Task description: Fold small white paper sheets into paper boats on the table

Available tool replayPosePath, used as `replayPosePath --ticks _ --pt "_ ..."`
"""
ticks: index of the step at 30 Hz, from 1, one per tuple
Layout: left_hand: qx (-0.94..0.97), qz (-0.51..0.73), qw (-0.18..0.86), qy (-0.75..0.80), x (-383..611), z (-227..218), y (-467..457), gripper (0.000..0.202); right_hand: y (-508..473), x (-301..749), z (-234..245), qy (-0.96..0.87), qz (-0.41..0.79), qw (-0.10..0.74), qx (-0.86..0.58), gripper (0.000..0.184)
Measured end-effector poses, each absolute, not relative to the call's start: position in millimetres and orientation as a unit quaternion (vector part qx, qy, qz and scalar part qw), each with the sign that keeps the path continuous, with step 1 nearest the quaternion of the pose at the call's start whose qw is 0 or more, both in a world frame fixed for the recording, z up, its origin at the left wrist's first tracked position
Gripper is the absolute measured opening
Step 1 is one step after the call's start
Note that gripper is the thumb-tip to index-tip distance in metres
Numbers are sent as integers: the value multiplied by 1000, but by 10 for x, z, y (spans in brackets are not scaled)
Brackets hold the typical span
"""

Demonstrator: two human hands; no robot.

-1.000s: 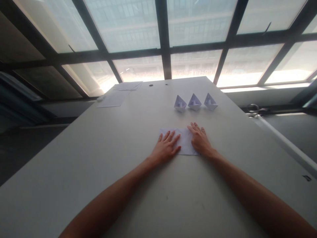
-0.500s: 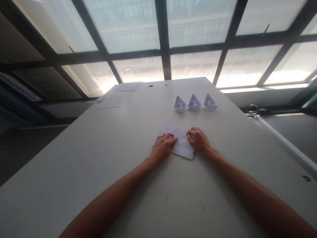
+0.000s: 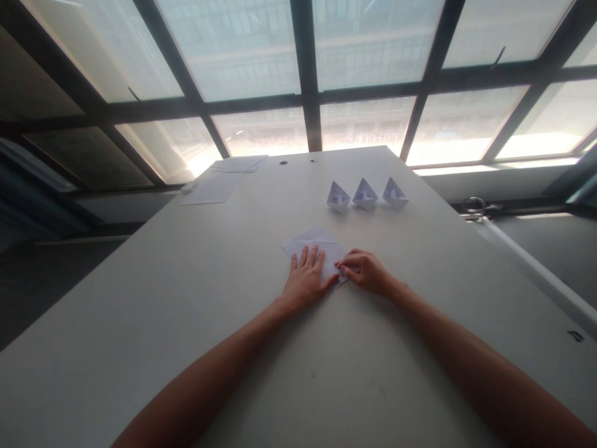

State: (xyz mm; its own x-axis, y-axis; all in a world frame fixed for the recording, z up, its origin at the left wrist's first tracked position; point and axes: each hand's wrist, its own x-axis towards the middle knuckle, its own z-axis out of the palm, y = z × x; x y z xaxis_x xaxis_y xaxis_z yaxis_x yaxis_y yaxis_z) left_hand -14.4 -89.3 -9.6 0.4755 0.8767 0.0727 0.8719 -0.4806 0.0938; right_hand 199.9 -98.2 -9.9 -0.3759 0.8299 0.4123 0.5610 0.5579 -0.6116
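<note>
A folded sheet of white paper [image 3: 313,238] lies on the white table before me, one corner pointing to the far side. Across its left part my left hand [image 3: 306,277] rests flat, fingers spread and pressing it down. My right hand [image 3: 365,270] is closed at the paper's right edge, thumb and fingers pinched on it. The fingers cover the near right part of the paper. Beyond my hands, three white paper boats stand in a row: a left boat [image 3: 337,198], a middle boat [image 3: 365,195] and a right boat [image 3: 394,194].
Flat white sheets [image 3: 209,190] lie at the table's far left. Past the far edge of the table [image 3: 233,348] are large framed windows [image 3: 364,124]. A white pole [image 3: 536,274] runs along the right side, outside the table edge.
My left hand has flattened and spread its fingers on the paper. My right hand has shifted a little left and down. The paper has turned, and its near right part is folded differently.
</note>
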Motion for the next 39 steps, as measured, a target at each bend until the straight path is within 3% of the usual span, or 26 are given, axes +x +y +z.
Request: replayPosePath --ticks 7,13,25,32,39 --pt "924 38 68 374 -218 -19 -824 78 -966 1963 -115 -801 138 396 -428 26" --pt "947 69 153 274 -254 117 -788 70 -972 1934 -108 -821 114 275 -487 42" --pt "933 40 190 303 -378 171 -631 53 -1013 1921 -65 -777 27 201 -596 33" --pt "884 92 122 442 -473 18 -453 50 -1003 1966 -16 -765 12 221 -605 21" --pt "846 146 60 510 -468 -18 -434 40 -994 1957 -102 -808 79 234 -535 34"
